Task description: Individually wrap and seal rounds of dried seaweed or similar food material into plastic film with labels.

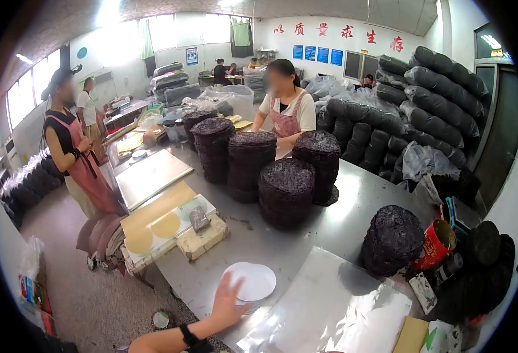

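My left hand point(230, 301), with a black band at the wrist, reaches in from the bottom. Its fingers are spread and slightly blurred, overlapping the near left side of a round white dish point(260, 281) on the metal table point(347, 217). My right hand is out of view. To the right of the dish lies a shiny, clear-looking sheet point(329, 312). Beyond it stands a tall stack of dark, round, rough-edged sheets point(393, 240).
More dark stacks point(286, 191) stand mid-table. A grey block point(199, 218) rests on a pale slab point(203, 236) at left. A red can point(436, 244) sits at right. A person in a pink apron point(286, 120) is across the table; another person point(73, 144) stands left.
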`<state>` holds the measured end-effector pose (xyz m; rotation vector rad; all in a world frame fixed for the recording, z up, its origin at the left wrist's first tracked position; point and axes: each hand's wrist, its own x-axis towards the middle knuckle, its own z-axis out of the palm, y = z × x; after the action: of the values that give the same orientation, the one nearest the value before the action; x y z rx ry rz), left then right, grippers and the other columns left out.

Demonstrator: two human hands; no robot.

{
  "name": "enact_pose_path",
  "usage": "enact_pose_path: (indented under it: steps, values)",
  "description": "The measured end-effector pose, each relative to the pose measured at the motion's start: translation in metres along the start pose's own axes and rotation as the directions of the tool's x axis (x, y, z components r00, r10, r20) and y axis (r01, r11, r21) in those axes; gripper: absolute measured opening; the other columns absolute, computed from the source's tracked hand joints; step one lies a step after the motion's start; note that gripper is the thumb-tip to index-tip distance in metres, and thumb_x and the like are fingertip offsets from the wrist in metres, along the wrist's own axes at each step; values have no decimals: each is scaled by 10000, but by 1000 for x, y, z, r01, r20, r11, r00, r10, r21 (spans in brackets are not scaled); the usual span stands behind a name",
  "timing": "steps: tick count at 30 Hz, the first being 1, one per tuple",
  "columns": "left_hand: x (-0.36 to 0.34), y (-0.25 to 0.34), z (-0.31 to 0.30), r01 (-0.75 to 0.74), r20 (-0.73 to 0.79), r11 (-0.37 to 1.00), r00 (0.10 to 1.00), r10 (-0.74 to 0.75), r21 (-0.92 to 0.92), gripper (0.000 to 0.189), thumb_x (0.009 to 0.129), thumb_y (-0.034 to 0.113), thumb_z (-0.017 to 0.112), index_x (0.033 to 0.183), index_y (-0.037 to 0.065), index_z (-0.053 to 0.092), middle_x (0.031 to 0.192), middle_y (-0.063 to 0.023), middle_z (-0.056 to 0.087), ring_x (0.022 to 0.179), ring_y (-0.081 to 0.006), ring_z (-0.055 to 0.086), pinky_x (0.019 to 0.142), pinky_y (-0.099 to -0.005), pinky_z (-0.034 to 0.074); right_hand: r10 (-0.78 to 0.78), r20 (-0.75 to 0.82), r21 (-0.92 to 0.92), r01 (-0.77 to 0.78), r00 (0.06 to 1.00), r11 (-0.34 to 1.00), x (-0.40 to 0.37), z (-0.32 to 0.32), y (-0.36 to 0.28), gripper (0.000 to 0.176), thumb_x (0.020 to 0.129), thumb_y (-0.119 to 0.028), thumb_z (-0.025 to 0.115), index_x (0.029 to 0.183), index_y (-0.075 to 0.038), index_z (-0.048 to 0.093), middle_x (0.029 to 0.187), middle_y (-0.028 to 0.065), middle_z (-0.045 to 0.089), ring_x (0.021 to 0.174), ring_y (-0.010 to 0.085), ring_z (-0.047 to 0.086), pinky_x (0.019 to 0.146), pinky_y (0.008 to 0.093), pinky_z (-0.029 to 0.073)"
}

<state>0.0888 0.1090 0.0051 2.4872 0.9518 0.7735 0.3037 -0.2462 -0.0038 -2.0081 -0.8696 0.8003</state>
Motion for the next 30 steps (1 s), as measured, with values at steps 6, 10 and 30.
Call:
enact_pose_path:
  steps: [6, 10, 30]
  values:
    - [-71, -22, 36, 538, 89, 437, 698, -711, -721, 1105, 883, 300, 774, 1571, -25, -27, 1629, -310, 60, 1528, -376, 131, 1228, -438, 163, -277, 68, 96, 270, 959, 958, 161, 80, -90, 586, 923, -281, 668, 1416, -20, 489, 1353, 229, 587, 1271, 359, 561, 1081, 399, 426]
    - [-21, -16, 59, 426, -98, 443, 625, -775, -789, 924, 946, 244, 690, 1586, 15, 65, 1643, -241, 131, 1524, -336, 175, 1229, -412, 175, -190, -40, 329, 193, 981, 925, 273, 166, -95, 618, 908, -208, 713, 1423, 17, 456, 1422, 237, 537, 1316, 329, 529, 1083, 391, 426]
    - [25, -23, 36, -244, 110, 970, 964, 242, 4, 349, 900, 189, 687, 1235, 94, 669, 1384, -90, 608, 1275, -272, 588, 985, -393, 536, -140, -259, 515, 259, 956, 817, 229, 149, -97, 509, 959, -88, 600, 1438, -34, 439, 1483, 158, 427, 1396, 301, 409, 1172, 432, 313]
